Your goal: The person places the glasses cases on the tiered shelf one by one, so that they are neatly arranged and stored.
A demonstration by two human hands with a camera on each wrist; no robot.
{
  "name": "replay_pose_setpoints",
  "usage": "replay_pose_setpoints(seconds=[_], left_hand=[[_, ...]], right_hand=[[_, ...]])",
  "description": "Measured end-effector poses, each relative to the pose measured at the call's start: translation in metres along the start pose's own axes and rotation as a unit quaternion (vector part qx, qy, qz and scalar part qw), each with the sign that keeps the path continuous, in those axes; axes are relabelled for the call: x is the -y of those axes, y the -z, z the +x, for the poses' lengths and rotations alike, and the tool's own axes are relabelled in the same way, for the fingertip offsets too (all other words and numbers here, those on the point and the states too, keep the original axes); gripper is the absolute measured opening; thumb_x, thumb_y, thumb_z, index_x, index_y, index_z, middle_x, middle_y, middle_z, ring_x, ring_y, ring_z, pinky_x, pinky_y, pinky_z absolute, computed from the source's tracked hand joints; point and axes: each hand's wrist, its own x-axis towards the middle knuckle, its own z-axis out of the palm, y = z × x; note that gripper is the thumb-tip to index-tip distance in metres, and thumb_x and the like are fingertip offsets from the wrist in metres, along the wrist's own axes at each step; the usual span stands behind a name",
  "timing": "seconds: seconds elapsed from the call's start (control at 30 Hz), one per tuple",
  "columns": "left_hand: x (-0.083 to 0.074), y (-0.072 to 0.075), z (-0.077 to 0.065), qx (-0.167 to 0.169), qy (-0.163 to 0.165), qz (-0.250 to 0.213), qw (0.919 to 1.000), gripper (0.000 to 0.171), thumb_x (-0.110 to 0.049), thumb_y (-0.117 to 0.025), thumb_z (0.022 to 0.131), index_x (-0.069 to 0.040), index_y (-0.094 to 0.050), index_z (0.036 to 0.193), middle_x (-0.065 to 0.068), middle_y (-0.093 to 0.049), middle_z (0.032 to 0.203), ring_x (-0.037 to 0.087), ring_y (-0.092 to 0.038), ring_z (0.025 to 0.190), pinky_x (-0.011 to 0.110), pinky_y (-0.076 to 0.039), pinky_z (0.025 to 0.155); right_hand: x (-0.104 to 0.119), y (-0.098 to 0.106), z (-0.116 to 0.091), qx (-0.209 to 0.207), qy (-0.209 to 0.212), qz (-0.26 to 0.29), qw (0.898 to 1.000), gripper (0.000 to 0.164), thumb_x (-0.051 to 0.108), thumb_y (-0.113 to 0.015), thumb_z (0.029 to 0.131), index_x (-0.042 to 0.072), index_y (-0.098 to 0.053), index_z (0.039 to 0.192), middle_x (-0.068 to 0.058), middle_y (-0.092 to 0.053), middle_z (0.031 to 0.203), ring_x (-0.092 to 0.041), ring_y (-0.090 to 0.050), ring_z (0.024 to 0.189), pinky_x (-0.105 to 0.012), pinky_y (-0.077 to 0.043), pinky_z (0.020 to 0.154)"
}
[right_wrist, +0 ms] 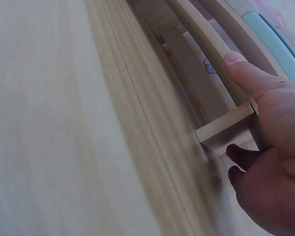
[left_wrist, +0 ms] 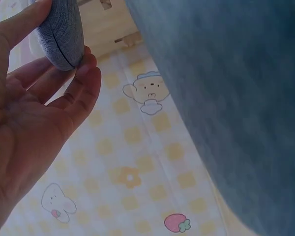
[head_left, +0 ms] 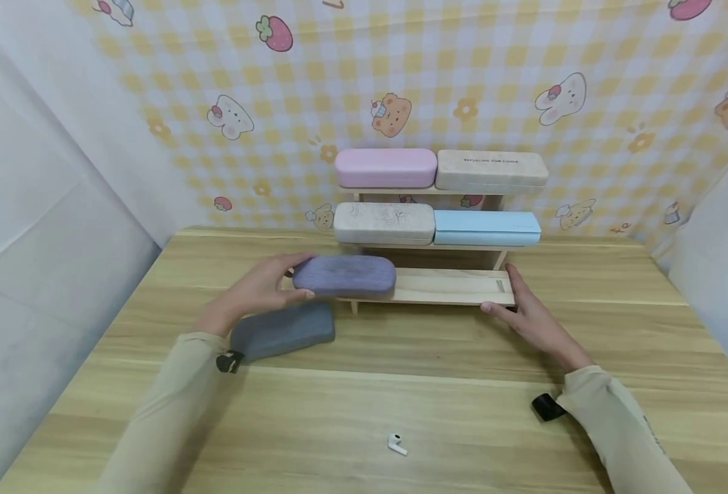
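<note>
My left hand grips the left end of a purple-blue glasses case at the left of the lowest tier of a stepped wooden rack. In the left wrist view the thumb lies on one side of the case, the fingertips on the other. My right hand holds the right end of that tier. Its thumb rests along the front edge in the right wrist view, with fingers curled beyond the end. A grey-blue glasses case lies on the table below my left wrist, looming large in the left wrist view.
A pink case and a beige lettered case sit on the top tier. A whitish patterned case and a light blue case fill the middle one. A white earbud lies on the table's front part. Checked cloth hangs behind.
</note>
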Motion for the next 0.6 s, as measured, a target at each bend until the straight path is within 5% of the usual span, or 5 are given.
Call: replay_pose_setpoints(seconds=[0.6], left_hand=[[-0.023,-0.014,0.019,0.000,-0.005,0.008,1.0000,0.066,-0.026,-0.073,0.081,-0.001,-0.045,0.136,0.013,-0.055,0.126,0.023,-0.054,0.107,0.039,-0.043,0.091]], right_hand=[[-0.001,0.001,0.001,0.001,-0.003,-0.007,1.000,0.097,0.026,-0.061,0.091,0.007,0.017,0.146,-0.028,-0.005,0.150,-0.041,-0.010,0.136,-0.058,-0.013,0.105]])
